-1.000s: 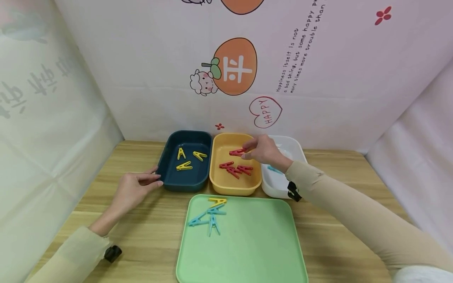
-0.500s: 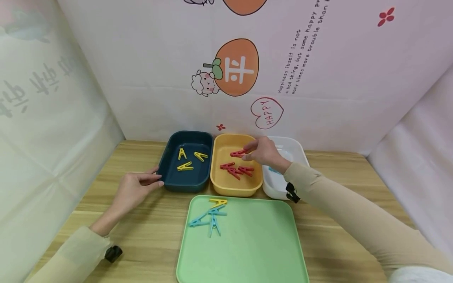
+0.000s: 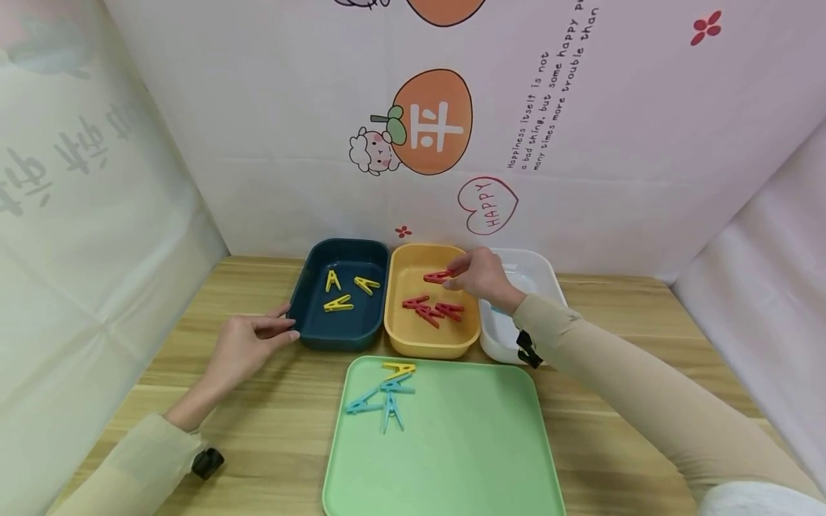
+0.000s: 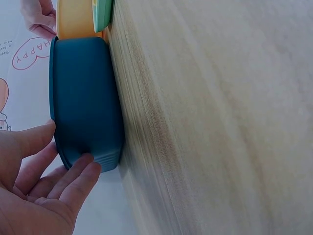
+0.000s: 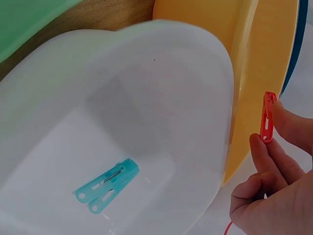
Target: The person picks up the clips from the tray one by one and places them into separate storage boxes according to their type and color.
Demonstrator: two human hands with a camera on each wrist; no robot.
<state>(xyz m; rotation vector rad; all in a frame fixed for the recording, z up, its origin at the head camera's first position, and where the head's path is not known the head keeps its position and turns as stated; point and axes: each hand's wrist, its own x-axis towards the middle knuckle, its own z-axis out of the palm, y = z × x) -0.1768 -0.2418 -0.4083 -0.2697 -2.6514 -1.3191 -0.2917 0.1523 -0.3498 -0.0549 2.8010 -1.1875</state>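
My right hand (image 3: pixel 482 278) pinches a red clothespin (image 3: pixel 437 276) by one end between thumb and fingers, over the back of the yellow box (image 3: pixel 432 350). Three more red clothespins (image 3: pixel 431 311) lie inside that box. My left hand (image 3: pixel 241 351) rests with loosely straight fingers against the front left corner of the dark blue box (image 3: pixel 338 342). In the left wrist view, the thumb (image 4: pixel 36 139) touches its rim and the fingertips lie along its outer wall. Three yellow clothespins (image 3: pixel 338 304) are in the blue box. A light blue clothespin (image 5: pixel 107 186) lies in the white box (image 5: pixel 161 98).
In front of the boxes is a green tray (image 3: pixel 452 444), with a yellow clothespin (image 3: pixel 399 369) and three light blue clothespins (image 3: pixel 391 408) near its back left corner. The boxes stand side by side on a wooden table (image 3: pixel 277 444), close to a printed cloth backdrop (image 3: pixel 290 143).
The red clothespin in my right hand has shifted very slightly. My left hand stays at the blue box, and the other clothespins lie as before.
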